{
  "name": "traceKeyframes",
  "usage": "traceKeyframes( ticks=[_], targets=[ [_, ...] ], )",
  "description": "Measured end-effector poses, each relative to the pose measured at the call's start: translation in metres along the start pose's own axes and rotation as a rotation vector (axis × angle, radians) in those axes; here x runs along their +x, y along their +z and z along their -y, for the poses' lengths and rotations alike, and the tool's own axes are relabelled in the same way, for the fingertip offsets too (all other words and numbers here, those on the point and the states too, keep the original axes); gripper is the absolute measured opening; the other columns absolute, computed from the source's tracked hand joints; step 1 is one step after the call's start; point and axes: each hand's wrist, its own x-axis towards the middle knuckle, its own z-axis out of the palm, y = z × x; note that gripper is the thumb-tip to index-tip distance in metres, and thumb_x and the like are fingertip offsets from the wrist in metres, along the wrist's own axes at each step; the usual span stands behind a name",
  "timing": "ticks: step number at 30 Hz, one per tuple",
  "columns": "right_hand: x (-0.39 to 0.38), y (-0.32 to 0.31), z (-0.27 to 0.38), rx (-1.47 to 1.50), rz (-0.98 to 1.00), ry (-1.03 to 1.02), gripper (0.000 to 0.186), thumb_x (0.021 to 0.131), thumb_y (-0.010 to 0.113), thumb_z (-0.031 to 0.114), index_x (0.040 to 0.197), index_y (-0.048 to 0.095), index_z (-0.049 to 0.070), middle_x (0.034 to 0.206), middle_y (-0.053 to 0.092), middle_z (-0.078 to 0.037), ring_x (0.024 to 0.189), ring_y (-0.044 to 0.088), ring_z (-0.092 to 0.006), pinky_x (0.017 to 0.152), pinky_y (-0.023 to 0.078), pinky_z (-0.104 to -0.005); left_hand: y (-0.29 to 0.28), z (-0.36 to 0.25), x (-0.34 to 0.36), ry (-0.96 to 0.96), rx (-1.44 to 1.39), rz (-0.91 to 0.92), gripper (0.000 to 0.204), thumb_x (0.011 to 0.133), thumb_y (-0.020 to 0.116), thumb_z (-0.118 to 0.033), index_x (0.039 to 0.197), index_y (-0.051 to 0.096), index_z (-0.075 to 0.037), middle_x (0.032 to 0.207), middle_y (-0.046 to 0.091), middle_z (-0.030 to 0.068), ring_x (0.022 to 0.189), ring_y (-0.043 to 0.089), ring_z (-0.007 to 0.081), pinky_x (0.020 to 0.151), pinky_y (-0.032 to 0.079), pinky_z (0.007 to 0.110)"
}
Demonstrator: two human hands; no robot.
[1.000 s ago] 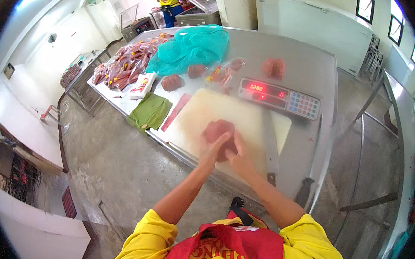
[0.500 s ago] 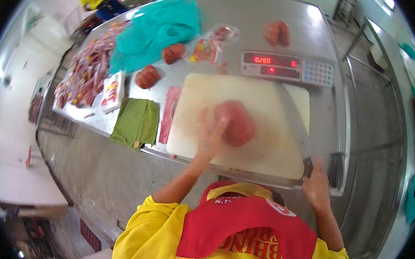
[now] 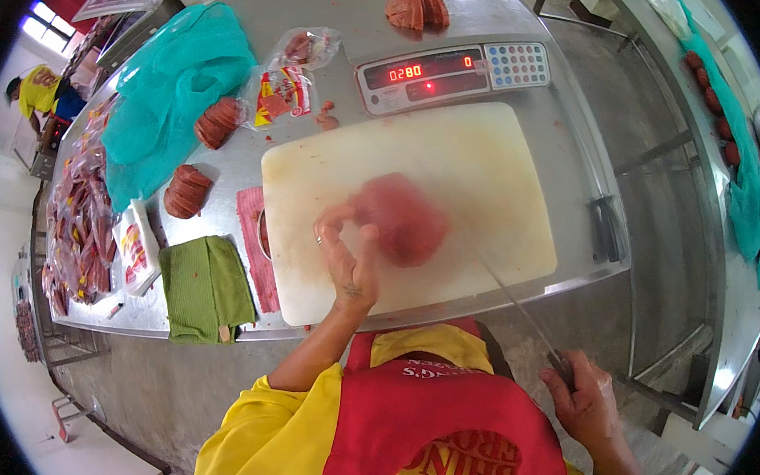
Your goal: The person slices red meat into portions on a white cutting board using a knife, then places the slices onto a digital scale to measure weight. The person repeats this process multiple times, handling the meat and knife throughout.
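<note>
- My left hand (image 3: 349, 266) cupped the near-left side of the meat (image 3: 406, 222), fingers and thumb spread apart; blur hid how firmly they pressed.
- My right hand (image 3: 583, 398), its fingers closed, gripped the knife (image 3: 524, 313) by the handle, off the near edge of the steel table (image 3: 578, 97).
- The meat, a rounded red lump, lay on the board (image 3: 484, 161), just ahead and to the right of my left fingers. The blade slanted toward it from my right hand, its far end too blurred for me to tell whether it touched anything.
- The step, as I judged it, was setting up a cut: one hand to steady, the other with steel at the ready.
- The next move, I reckoned, called for a firm hold and left fingertips tucked clear of the edge.
- Beyond my fingers, the scale (image 3: 424, 80) glowed with red digits; a sliced portion (image 3: 418, 10) sat behind it.
- Left of my left hand lay a green cloth (image 3: 206, 291), bagged packs (image 3: 76, 205) and teal netting (image 3: 177, 88).
- Far off to that side, a co-worker (image 3: 39, 90) in yellow bent forward; beyond my right hand, a side table (image 3: 701, 129) stood on grey floor (image 3: 574, 155).
</note>
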Motion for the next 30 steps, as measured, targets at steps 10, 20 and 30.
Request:
traceKeyframes(
  ticks=[10, 20, 30],
  targets=[
    [0.020, -0.025, 0.018, -0.228, 0.289, 0.024, 0.036, 0.090, 0.058, 0.035, 0.093, 0.048, 0.001, 0.083, 0.061, -0.023, 0.077, 0.060, -0.0437, 0.065, 0.047, -0.0492, 0.043, -0.002, -0.004, -0.169, -0.102, -0.067, 0.077, 0.092, 0.055, -0.032, 0.142, 0.012, 0.008, 0.143, 0.022, 0.0209, 0.135, 0.021, 0.0312, 0.112, 0.016, 0.040],
    [0.050, -0.024, 0.024, -0.280, 0.453, 0.097, 0.037, 0.093, 0.051, 0.036, 0.091, 0.044, 0.000, 0.081, 0.061, -0.026, 0.076, 0.060, -0.0455, 0.065, 0.048, -0.0505, 0.039, -0.005, 0.000, -0.173, -0.075, -0.035, 0.068, 0.092, 0.053, -0.033, 0.137, 0.023, 0.008, 0.143, 0.024, 0.0218, 0.132, 0.025, 0.0319, 0.111, 0.017, 0.040],
    [0.108, 0.035, 0.018, -0.327, 0.328, -0.270, 0.039, 0.095, 0.049, 0.035, 0.088, 0.041, -0.002, 0.068, 0.059, -0.026, 0.065, 0.061, -0.0434, 0.056, 0.048, -0.0490, 0.037, -0.001, -0.002, -0.144, -0.012, -0.011, 0.070, 0.092, 0.053, -0.037, 0.140, 0.021, 0.004, 0.139, 0.027, 0.0189, 0.129, 0.028, 0.0291, 0.109, 0.021, 0.039]
  ],
)
